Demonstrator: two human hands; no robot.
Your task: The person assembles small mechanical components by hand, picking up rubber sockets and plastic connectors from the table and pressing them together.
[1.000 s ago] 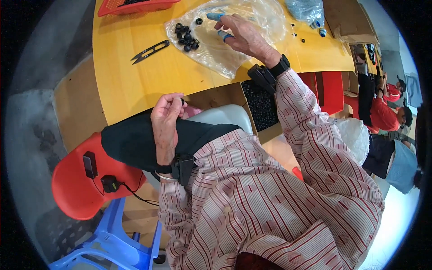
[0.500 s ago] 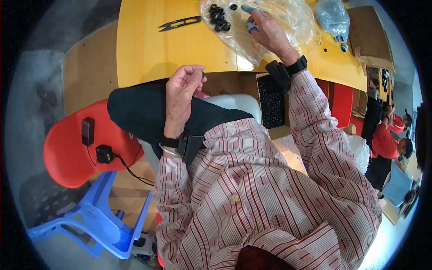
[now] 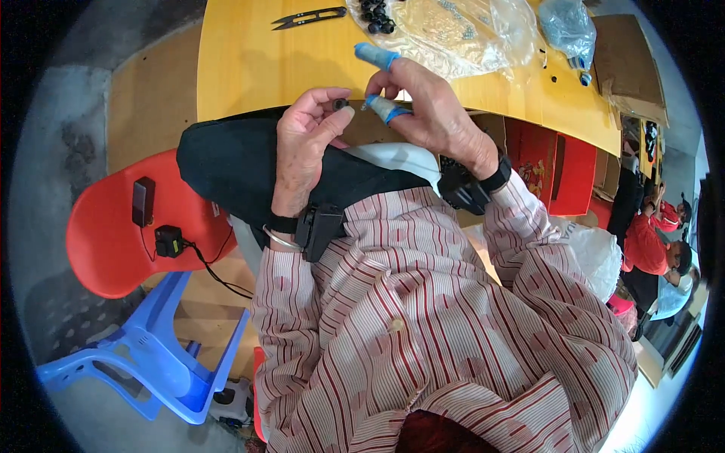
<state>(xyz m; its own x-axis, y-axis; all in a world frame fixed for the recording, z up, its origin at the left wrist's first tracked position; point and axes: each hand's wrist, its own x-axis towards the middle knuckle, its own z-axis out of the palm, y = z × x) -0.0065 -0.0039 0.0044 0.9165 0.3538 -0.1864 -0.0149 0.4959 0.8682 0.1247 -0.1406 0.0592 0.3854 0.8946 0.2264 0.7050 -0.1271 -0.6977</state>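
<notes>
My left hand (image 3: pixel 300 147) is closed, pinching a small black round part (image 3: pixel 340 103) between thumb and fingers, just off the table's front edge. Close by on its right is my right hand (image 3: pixel 438 113), with blue-edged covers on the thumb and index finger. Its thumb and a finger pinch a tiny shiny piece (image 3: pixel 365 106), too small to make out, pointing toward the black part. The index finger sticks out above. Several similar black parts (image 3: pixel 377 16) lie in a pile on a clear plastic sheet (image 3: pixel 495 49), beside small shiny pieces (image 3: pixel 457 21).
Thread snips (image 3: pixel 310 16) lie on the yellow table (image 3: pixel 257 57). A bluish plastic bag (image 3: pixel 565 30) and a cardboard box (image 3: pixel 630 60) stand at the far right. On my left are a red chair (image 3: pixel 113 249) holding black devices and a blue stool (image 3: pixel 162 355). Other people work at far right.
My right hand has come back from the plastic sheet toward my left hand, carrying the tiny shiny piece. My left hand still holds the black part, now turned more into view.
</notes>
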